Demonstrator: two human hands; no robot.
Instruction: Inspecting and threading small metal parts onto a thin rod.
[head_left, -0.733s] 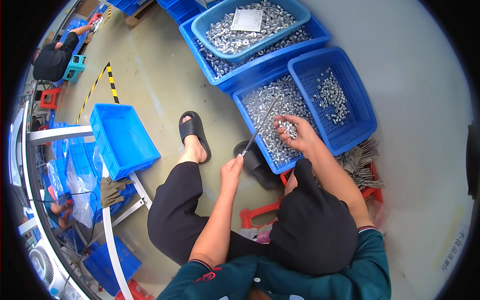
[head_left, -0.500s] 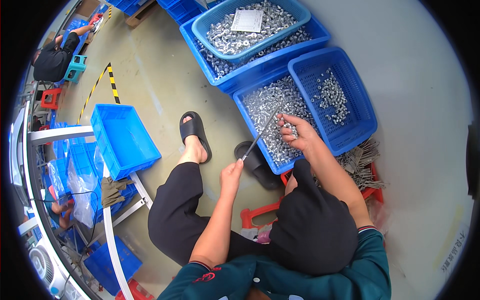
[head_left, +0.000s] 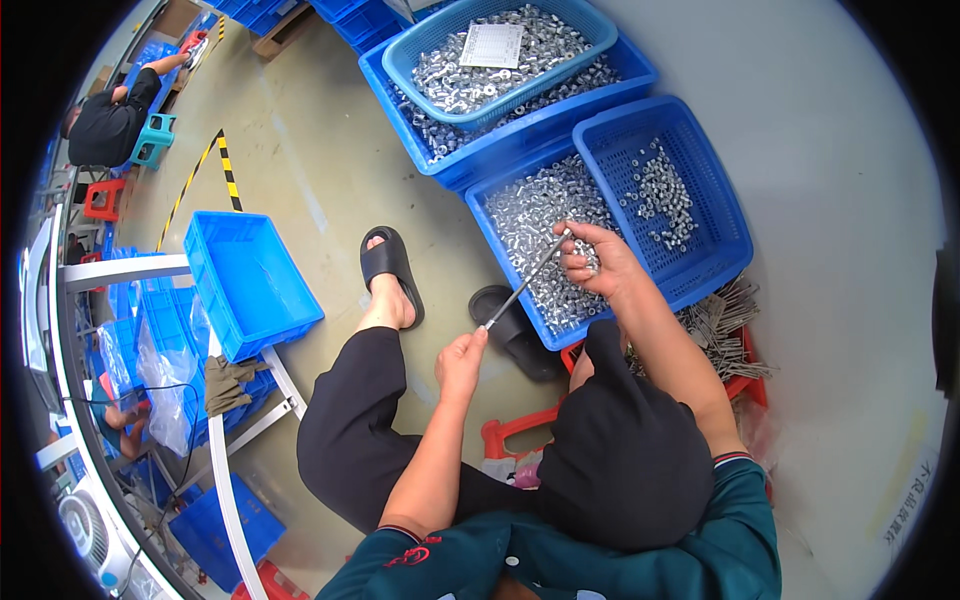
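Note:
A thin dark metal rod [head_left: 521, 289] slants up and to the right in front of me. My left hand [head_left: 461, 364] is closed round its lower end. At its upper end, my right hand [head_left: 606, 264] pinches a small silver metal sleeve [head_left: 567, 232], touching or nearly touching the rod's tip; whether the rod enters it is too small to tell. Several more sleeves lie in the curled fingers of that hand. Below it is a blue bin [head_left: 553, 340] holding a heap of loose silver sleeves [head_left: 535, 205].
A blue mesh basket [head_left: 713, 190] with fewer sleeves rests at the bin's right. Behind stands a larger blue bin [head_left: 430, 165] carrying a fuller basket [head_left: 399, 72] and paper label. Thin metal rods [head_left: 722, 328] fill a red crate at right. A blue crate [head_left: 255, 285] stands left.
The rod's upper tip has come to the sleeve at my right fingertips; before, it extended past them to the left. My left hand has shifted slightly down.

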